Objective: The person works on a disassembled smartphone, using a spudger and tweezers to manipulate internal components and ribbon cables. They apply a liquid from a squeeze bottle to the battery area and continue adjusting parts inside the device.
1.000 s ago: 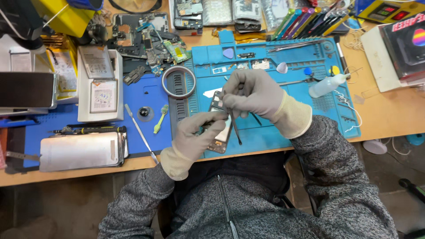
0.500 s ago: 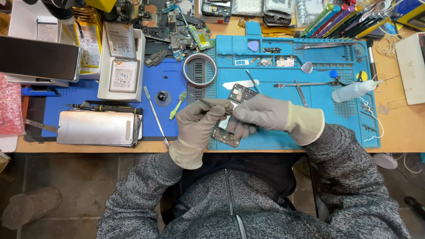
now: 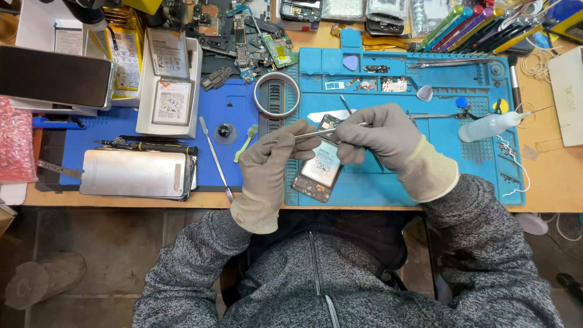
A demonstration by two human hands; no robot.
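Observation:
Both my hands wear grey gloves over a light blue work mat [image 3: 473, 176]. My left hand [image 3: 270, 167] grips the left edge of an opened phone [image 3: 320, 171], whose back is off so the battery shows. The phone is tilted, with its lower end near the table's front edge. My right hand [image 3: 379, 136] is closed on thin metal tweezers [image 3: 316, 133], which lie nearly level across the top of the phone and over my left fingers. Whether the left fingers also pinch the tweezers I cannot tell.
A metal ring [image 3: 276, 94] and a thin spudger [image 3: 215, 158] lie left of the hands. Further left are a white tray with batteries [image 3: 170, 85] and a silver screen panel [image 3: 136, 173]. A squeeze bottle [image 3: 486, 127] lies at right. Circuit boards [image 3: 255, 42] and pens [image 3: 461, 24] line the back.
Both hands and the phone have come nearer the table's front edge. The right hand, earlier raised above the phone, now sits level with the left, tweezers lying flat across it.

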